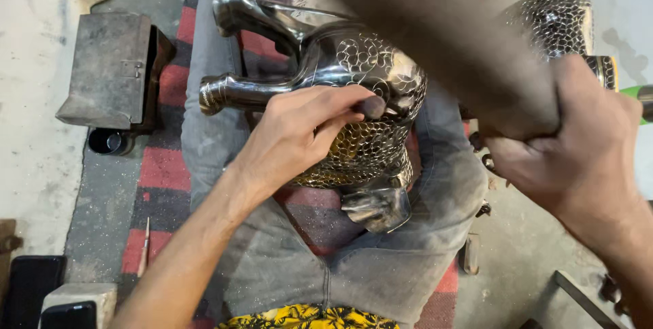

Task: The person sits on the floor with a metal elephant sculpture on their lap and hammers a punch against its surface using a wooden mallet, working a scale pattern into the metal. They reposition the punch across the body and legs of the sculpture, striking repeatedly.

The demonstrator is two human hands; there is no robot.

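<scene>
Far left: a grey metal box (109,70) sits on the floor at the edge of a red-and-black striped mat (160,169), with a small dark cup (109,142) just beside its lower corner. A thin pointed tool (143,247) lies on the mat near the person's leg. A dark flat object (30,281) and a pale block (78,295) sit at the bottom left corner.

Centre: a metal animal figure (340,70) lies on its side across the person's lap, on grey trousers (286,261), legs pointing left; the thighs cradle it so it stays put under blows. Its body is covered with engraved scale patterns, silver above, brassy lower down.

Left hand (299,132) rests on the figure's flank, fingers (340,114) pinched narrow around a short dark punch (373,106) whose tip is set on the scaled surface; the hand's heel braces on the metal, probably to steady the tip.

Right: right hand (578,145) is closed tight on a thick wooden handle (442,36), motion-blurred and raised above the punch; its head is hard to tell, likely a mallet. Behind it stands another scale-patterned metal piece (558,19). A flat metal bar (578,298) lies on the floor at bottom right.
</scene>
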